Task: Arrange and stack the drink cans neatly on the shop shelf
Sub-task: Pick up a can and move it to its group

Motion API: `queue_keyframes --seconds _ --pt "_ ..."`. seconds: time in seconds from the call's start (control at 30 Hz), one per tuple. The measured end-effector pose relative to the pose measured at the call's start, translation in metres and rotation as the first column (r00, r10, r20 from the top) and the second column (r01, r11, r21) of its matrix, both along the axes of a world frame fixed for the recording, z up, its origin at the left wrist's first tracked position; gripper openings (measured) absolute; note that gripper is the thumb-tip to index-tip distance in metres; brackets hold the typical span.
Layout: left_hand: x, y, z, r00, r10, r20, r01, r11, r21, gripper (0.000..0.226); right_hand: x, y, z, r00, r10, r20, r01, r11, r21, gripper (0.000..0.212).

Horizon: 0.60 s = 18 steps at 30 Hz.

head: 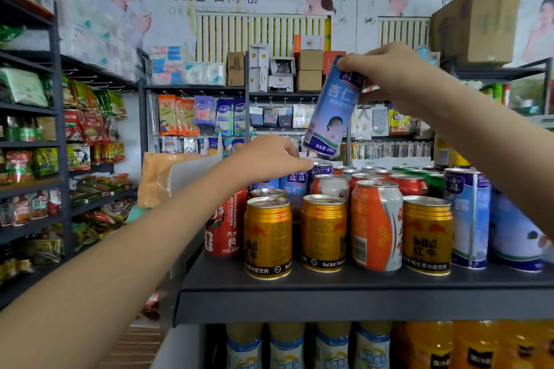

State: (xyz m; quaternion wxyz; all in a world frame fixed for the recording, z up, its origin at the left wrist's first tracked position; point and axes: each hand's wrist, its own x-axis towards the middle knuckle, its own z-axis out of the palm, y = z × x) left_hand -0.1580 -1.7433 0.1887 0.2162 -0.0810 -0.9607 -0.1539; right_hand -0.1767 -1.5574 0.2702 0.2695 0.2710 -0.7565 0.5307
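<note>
Partly done: near row OK on shelf; right hand fingers pinch tilted blue can, unplaced; left hand fingers curl on far can.

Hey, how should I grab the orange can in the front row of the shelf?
Take the orange can by its top rim, coming from above. It stands upright with gold cans close on both sides, so fingers probably won't fit around its body.

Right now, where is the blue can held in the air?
In the head view, the blue can hangs tilted right of centre, its top gripped by the right hand, above the back-row cans.
</note>
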Motion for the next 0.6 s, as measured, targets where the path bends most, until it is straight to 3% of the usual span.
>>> queue_keyframes --seconds 0.13,0.3,0.6 --pt "-0.014 0.029 0.003 0.996 -0.042 0.076 0.040 0.999 0.024 0.034 0.002 0.020 0.002 0.999 -0.032 -0.010 0.031 0.999 -0.005 0.022" --pt "-0.031 0.062 0.000 0.992 0.015 0.127 -0.006 0.997 -0.074 0.048 0.005 0.050 0.002 0.997 -0.080 -0.007 0.080 0.997 0.015 0.042" --pt "-0.033 0.087 -0.004 0.965 0.170 0.202 -0.116 0.960 -0.256 0.043 0.005 0.084 -0.008 0.997 -0.075 -0.008 0.076 0.996 0.039 0.039"
